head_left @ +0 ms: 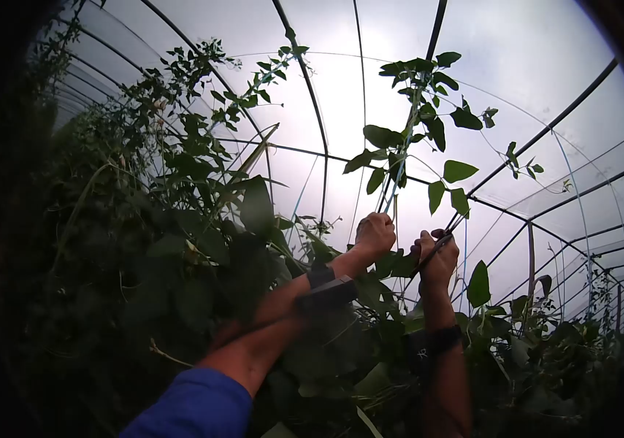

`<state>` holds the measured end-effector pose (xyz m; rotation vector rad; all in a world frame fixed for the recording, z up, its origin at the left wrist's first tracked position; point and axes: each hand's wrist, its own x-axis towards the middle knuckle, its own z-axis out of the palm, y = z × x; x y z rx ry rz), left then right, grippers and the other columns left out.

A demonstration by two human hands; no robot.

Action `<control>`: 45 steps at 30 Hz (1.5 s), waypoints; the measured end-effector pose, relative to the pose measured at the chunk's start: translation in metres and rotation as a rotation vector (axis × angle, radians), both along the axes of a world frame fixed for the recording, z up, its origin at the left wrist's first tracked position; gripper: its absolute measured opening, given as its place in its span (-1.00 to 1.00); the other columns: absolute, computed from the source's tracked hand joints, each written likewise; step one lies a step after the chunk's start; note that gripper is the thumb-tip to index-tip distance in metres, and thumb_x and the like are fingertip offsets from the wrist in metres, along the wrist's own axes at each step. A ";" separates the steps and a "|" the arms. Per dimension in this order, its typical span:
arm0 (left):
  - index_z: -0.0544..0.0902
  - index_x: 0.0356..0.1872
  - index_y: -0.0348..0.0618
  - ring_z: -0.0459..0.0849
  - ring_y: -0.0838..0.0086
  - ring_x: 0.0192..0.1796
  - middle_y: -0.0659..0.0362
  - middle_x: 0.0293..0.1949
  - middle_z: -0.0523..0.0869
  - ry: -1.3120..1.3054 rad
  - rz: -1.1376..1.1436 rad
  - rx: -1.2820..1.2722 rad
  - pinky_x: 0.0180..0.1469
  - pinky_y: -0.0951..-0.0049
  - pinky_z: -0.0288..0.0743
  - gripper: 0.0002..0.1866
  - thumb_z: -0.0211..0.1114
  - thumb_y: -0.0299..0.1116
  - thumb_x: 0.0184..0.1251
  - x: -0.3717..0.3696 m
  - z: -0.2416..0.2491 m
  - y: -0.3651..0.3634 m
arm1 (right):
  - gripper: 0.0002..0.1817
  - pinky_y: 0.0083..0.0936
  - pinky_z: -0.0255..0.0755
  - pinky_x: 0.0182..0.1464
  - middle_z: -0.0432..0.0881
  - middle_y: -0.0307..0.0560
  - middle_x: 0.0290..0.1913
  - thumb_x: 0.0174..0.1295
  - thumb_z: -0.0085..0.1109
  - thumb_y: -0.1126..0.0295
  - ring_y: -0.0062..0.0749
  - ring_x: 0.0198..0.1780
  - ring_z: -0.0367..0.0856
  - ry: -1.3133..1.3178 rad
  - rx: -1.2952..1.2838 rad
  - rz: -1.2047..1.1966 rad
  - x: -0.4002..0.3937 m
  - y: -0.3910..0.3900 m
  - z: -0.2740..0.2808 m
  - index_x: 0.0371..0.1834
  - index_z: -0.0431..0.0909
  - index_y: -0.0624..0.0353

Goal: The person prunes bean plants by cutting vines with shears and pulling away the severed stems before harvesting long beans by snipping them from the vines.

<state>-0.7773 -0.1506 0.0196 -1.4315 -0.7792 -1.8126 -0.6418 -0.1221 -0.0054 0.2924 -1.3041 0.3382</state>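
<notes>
Raised before me, my left hand (375,233) is closed at the lower end of a leafy climbing vine (414,135). A pale blue string (400,169) runs down through the vine into that fist. Just to its right, my right hand (437,261) is also closed, around a slim dark tool (433,250) that looks like scissors. Two thin dark tips of it point up and right, below a few hanging leaves (459,201). The fingers partly hide the tool and the stem. Dark bands with a small box sit on my wrists.
Dense foliage (202,292) fills the left and the lower part of the view. Dark hoops (304,80) carry a translucent cover (341,44) overhead. More strings (578,186) hang at the right, above another leafy row (545,358).
</notes>
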 end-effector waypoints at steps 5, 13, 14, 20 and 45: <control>0.61 -0.56 -0.30 0.62 -0.04 -0.24 -0.20 -0.39 0.62 -0.008 -0.037 0.015 -0.12 0.12 0.46 -0.81 0.09 -0.40 0.05 0.003 -0.007 -0.002 | -0.54 -0.49 0.43 -0.22 0.62 -0.04 -0.39 0.06 0.34 0.28 -0.40 -0.33 0.57 0.032 0.074 -0.139 -0.041 0.007 0.060 -0.12 0.41 0.38; 0.60 -0.54 -0.30 0.65 0.11 -0.31 -0.09 -0.46 0.63 0.012 0.038 0.049 -0.20 0.23 0.48 -0.80 0.17 -0.36 0.14 0.001 -0.011 0.003 | -0.60 -0.61 0.39 -0.44 0.61 -0.01 -0.45 -0.12 0.26 0.47 -0.47 -0.44 0.55 -0.161 0.111 0.124 -0.052 0.023 0.075 -0.18 0.43 0.43; 0.61 -0.53 -0.30 0.65 0.12 -0.32 -0.07 -0.47 0.64 0.011 0.014 0.053 -0.22 0.24 0.48 -0.80 0.18 -0.35 0.13 0.001 -0.009 0.007 | -0.60 -0.62 0.36 -0.47 0.58 -0.04 -0.49 -0.13 0.24 0.48 -0.48 -0.47 0.53 -0.232 0.126 0.228 -0.049 0.026 0.075 -0.18 0.42 0.44; 0.63 -0.47 -0.32 0.67 0.35 -0.44 0.03 -0.50 0.68 -0.016 -0.106 -0.043 -0.32 0.37 0.49 -0.77 0.24 -0.31 0.14 0.013 -0.008 0.003 | -0.66 -0.63 0.26 -0.54 0.44 -0.20 -0.59 -0.09 0.19 0.51 -0.55 -0.59 0.40 -0.340 0.050 0.524 -0.050 0.052 0.086 -0.22 0.41 0.42; 0.65 -0.29 -0.24 0.67 0.34 -0.39 0.09 -0.40 0.68 -0.226 -0.552 -0.256 -0.35 0.35 0.54 -0.71 0.09 -0.22 0.30 0.003 0.092 -0.017 | -0.78 -0.66 0.40 -0.53 0.55 -0.14 -0.52 0.10 0.17 0.39 -0.55 -0.55 0.53 -0.451 0.012 0.709 -0.049 0.018 0.075 -0.38 0.51 0.39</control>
